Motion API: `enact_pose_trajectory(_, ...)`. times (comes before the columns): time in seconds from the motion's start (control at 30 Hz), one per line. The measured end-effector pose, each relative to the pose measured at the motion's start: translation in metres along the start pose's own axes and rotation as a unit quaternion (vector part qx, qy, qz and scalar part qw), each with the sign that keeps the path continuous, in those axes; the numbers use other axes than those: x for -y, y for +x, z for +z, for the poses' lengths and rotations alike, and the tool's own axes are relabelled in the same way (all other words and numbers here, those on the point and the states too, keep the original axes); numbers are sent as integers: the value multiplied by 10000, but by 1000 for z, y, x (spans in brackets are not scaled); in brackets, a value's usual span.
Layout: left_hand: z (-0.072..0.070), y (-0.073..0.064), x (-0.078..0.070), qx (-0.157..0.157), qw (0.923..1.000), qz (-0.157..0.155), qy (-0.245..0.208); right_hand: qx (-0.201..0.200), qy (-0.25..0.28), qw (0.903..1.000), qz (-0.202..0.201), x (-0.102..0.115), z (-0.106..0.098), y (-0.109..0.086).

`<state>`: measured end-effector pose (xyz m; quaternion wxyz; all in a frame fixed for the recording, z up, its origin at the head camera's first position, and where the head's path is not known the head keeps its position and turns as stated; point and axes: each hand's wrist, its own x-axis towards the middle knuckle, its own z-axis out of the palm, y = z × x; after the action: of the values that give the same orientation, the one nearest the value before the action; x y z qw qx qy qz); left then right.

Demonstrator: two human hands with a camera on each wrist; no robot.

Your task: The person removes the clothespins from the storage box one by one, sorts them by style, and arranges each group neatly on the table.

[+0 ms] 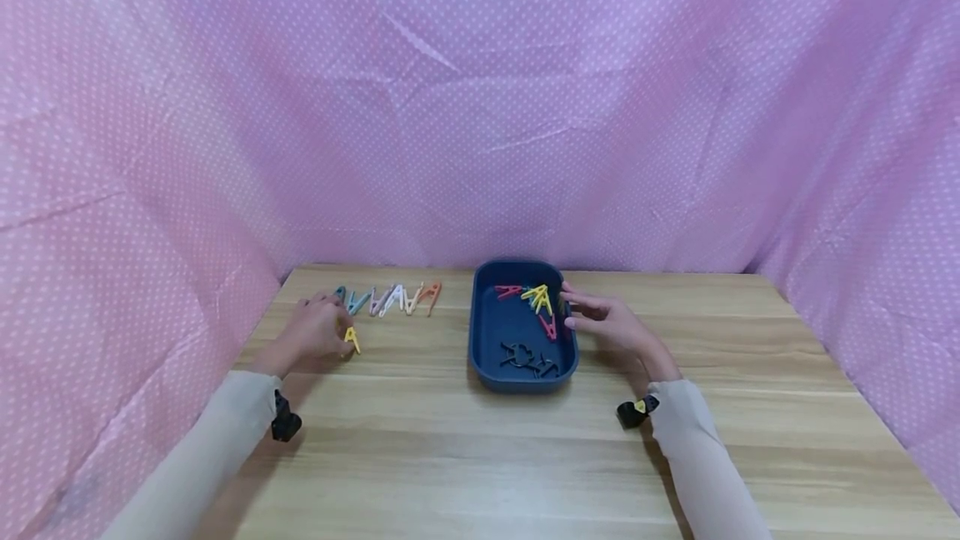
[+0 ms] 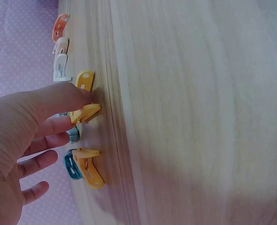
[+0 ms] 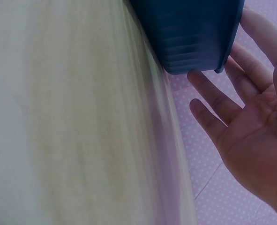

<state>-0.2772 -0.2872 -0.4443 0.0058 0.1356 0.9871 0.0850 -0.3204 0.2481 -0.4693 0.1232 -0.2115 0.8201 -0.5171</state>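
My left hand is at the left of the table, pinching a yellow clothespin between thumb and index finger, the other fingers spread apart. Another yellow clothespin lies beside a dark teal clothespin below that hand in the left wrist view. A row of clothespins in blue, purple, white, cream and orange runs to the right of the hand. My right hand is at the right wall of a dark blue bin, its fairly straight fingertips at the rim.
Inside the bin lie red clothespins, yellow clothespins and several dark clips near its front end. Wooden table surrounds it, and a pink dotted cloth hangs behind and at both sides.
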Motion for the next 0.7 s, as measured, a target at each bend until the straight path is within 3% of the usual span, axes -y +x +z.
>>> enact_pose_trajectory(0.4, 1, 1, 1, -134, 9996, -136, -197, -21, 53, 10000, -14, 1, 1, -2)
enact_pose_trajectory(0.7, -3, 3, 4, -277, 9995, 27, -133, -53, 62, 9999, -101, 1, 1, -2)
